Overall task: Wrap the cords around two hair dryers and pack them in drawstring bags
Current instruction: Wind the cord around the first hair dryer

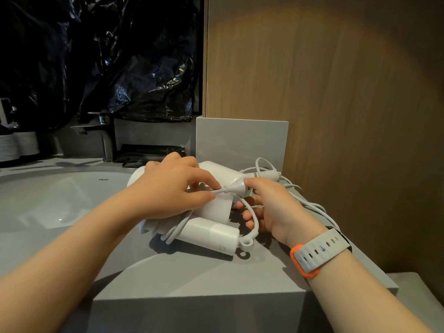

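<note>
While two white, smooth plastic hair dryers lie bunched together on the grey stone counter (192, 280) beside the white basin (60, 200), the left hand (173, 188) rests over the farther hair dryer (216, 171), thumb and forefinger pinched shut on the thin cord just before its moulded white plug (234, 187). The right hand (269, 207), wearing a grey-and-orange strapped watch (317, 251), has its thumb on the plug's other end, while its curled fingers are loosely hooked around a loop of the pale rubbery cord (254, 219). The nearer hair dryer (211, 234) lies on its side in front, its hanging loop touching the counter.

The dryers look light but slick and rounded, so they would likely roll or slide if gripped at the barrel; the handle seems the surer hold. The cord appears springy and supple, with slack strands tangled off to the right near the wood-grain panel (336, 92). It should wind easily, though it may uncoil unless the plug end is kept pinched or tucked under. Which dryer this plug belongs to cannot be told. No drawstring bag can be made out with certainty.
</note>
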Motion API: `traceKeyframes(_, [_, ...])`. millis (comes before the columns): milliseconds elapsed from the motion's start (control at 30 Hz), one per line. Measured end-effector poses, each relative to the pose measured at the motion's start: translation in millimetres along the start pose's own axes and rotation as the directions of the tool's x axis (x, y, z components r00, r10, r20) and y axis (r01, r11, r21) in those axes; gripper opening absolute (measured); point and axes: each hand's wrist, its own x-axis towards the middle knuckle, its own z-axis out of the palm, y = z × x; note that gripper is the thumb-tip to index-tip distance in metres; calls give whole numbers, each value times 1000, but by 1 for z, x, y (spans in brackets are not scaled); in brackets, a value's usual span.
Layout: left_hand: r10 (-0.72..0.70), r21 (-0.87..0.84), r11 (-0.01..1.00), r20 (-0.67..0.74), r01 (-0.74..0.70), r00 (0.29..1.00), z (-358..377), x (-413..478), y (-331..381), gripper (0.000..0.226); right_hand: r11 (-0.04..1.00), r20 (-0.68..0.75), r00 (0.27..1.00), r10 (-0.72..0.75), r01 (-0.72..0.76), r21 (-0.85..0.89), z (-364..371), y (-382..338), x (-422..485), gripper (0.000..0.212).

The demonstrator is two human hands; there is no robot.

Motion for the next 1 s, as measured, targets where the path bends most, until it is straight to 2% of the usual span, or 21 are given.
traceKeyframes(100, [47, -39, 998, 39, -46, 998, 0, -5, -1, 12, 1000, 19, 1000, 2, -3, 27, -1, -2, 0, 8])
traceKeyframes(200, [65, -53, 997, 44, -63, 997, 1, -7, -1, 8, 1000, 41, 999, -12, 11, 17, -4, -1, 0, 20])
traceKeyframes(333, [52, 13, 999, 32, -53, 998, 5, -7, -2, 14, 999, 98, 994, -41, 41, 5, -10, -3, -5, 9])
traceKeyframes(467, [47, -6, 999, 33, -46, 998, 5, -7, -3, 11, 999, 167, 985, -46, 41, 31, -15, -3, -7, 3])
traceKeyframes(633, [21, -112, 994, 56, -15, 998, 0, -5, -2, 14, 999, 272, 962, -32, 39, -21, -18, -2, -7, 9])
traceKeyframes(800, [30, -141, 990, 67, -20, 997, -2, -6, -1, 12, 983, 269, 963, -34, 81, -166, -21, -2, -6, 14])
traceKeyframes(900, [21, -167, 986, 73, -9, 997, -2, -7, 0, 8, 985, 284, 958, -26, 73, -154, -19, -2, -5, 19])
traceKeyframes(1000, [10, -241, 971, 77, 9, 997, -3, -8, -2, 18, 998, 329, 944, 3, 19, -65, -16, 0, -3, 23])
